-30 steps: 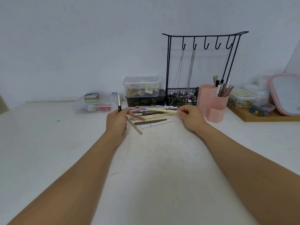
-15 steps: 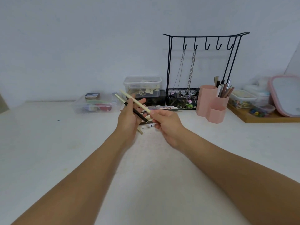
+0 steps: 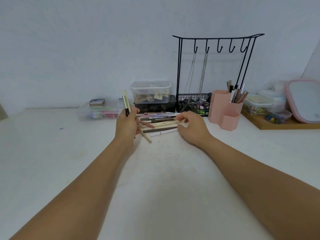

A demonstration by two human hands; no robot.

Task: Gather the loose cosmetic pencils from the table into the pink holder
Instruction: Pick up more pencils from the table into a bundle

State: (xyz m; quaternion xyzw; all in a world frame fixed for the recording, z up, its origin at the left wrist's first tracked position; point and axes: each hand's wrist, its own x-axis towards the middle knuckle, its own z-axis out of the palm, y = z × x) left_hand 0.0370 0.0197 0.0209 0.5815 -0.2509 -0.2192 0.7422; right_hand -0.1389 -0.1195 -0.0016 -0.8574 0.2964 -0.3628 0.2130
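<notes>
**Two upright pencils, one crowded holder**

On the white worktop (image 3: 52, 153), the left hand (image 3: 127, 124) has its grip closed around two slim cosmetic pencils, one cream and one dark (image 3: 126, 103), held upright; adding more could loosen the bundle and let one slide out. Right of it lies the loose pile of brown, cream and white pencils (image 3: 159, 125). The right hand (image 3: 192, 127) reaches into the pile with fingers curled at a cream pencil; whether it has hold is unclear, and a nudge could roll pencils away. Farther right, the pink hexagonal plastic holder (image 3: 225, 111) already carries pencils, so a hurried drop might miss.
</notes>
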